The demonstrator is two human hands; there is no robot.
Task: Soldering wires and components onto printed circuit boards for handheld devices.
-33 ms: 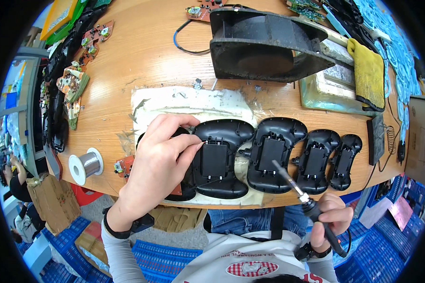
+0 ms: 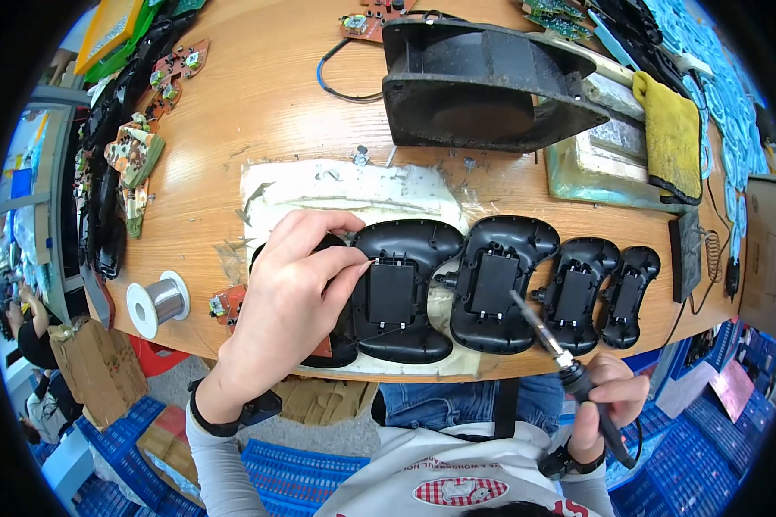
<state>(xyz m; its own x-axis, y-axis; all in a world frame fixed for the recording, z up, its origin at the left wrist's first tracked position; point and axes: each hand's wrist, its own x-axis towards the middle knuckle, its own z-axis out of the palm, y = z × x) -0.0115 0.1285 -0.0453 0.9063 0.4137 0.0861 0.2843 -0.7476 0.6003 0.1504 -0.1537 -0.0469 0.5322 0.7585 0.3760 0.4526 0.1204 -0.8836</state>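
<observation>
My left hand point(image 2: 295, 280) is closed in a pinch at the upper left corner of the black battery box in a game controller shell half point(image 2: 435, 338). Whatever sits between thumb and forefinger is too small to make out. Beneath that hand lie another black shell half point(image 2: 343, 351) and part of an orange circuit board, both mostly covered. My right hand point(image 2: 608, 401) grips a soldering iron point(image 2: 571, 375) by its dark handle. The iron's metal tip points up and left, over the lower right of a second controller shell half point(image 2: 497, 289); contact cannot be told.
Two more shell halves point(image 2: 575, 293) point(image 2: 631, 297) continue the row rightward. A solder spool point(image 2: 157, 303) stands at left. Beyond the white work pad point(image 2: 345, 183) are a large black fan point(image 2: 491, 95) and a yellow cloth point(image 2: 668, 133). Circuit boards point(image 2: 181, 60) lie at far left.
The soldering iron and my right hand have shifted slightly to the right, with the tip moving off the middle of the second shell's box. My left hand stays put.
</observation>
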